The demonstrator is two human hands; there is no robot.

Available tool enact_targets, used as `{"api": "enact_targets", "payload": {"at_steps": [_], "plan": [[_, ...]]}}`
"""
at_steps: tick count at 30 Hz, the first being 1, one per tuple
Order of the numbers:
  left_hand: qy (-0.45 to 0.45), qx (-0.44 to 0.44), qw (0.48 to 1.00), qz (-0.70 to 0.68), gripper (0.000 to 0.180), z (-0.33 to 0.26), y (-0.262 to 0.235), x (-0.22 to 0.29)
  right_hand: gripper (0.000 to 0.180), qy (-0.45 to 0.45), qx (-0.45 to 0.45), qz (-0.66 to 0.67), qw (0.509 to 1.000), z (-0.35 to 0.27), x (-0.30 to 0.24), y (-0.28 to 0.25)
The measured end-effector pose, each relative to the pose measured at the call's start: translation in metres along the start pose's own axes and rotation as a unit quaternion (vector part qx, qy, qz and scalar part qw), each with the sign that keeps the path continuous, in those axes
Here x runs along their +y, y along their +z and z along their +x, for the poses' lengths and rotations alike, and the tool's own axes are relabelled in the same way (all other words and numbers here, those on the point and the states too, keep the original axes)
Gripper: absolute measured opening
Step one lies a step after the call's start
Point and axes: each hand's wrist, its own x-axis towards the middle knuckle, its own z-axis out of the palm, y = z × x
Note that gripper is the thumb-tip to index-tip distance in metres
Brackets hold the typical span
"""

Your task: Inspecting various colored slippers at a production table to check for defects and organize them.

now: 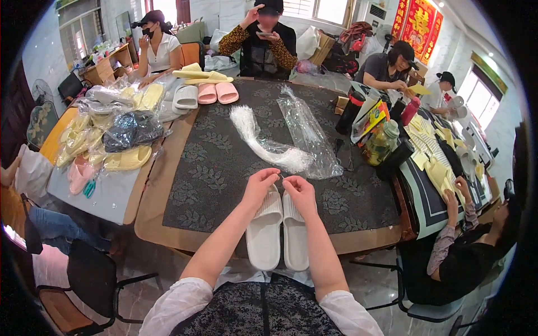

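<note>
A pair of pale grey-white slide slippers lies side by side at the near edge of the table: the left slipper (263, 242) and the right slipper (296, 242). My left hand (260, 186) is over the strap end of the left one, thumb and fingertips pinched together. Close beside it, my right hand (301, 194) makes a similar pinch above the right slipper. Whatever is between the fingertips is too small to make out. Just beyond my hands lies a bundle of thin white plastic strands (291, 160), next to a long clear plastic bag (307, 126).
Bagged yellow slippers (129, 160), a dark plastic bundle (132, 131) and pink slippers (227, 93) are at the left and far left. Bottles and a glass jar (382, 144) stand at right. Several people sit around, one handling yellow slippers (439, 175). A chair (92, 280) is at lower left.
</note>
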Motion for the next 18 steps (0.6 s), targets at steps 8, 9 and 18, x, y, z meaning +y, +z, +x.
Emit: {"api": "enact_targets", "payload": {"at_steps": [8, 9, 18], "plan": [[0.001, -0.006, 1.000, -0.031, 0.024, 0.000, -0.002, -0.002, 0.012, 0.005, 0.008, 0.044, 0.999, -0.002, -0.001, 0.001], [-0.002, -0.009, 1.000, -0.020, 0.024, 0.000, -0.002, -0.002, 0.011, 0.008, 0.006, 0.045, 0.999, -0.002, -0.003, 0.001], [-0.013, -0.010, 1.000, 0.008, 0.025, -0.003, 0.001, 0.000, 0.013, 0.014, -0.003, 0.039, 0.999, -0.004, -0.005, 0.001]]}}
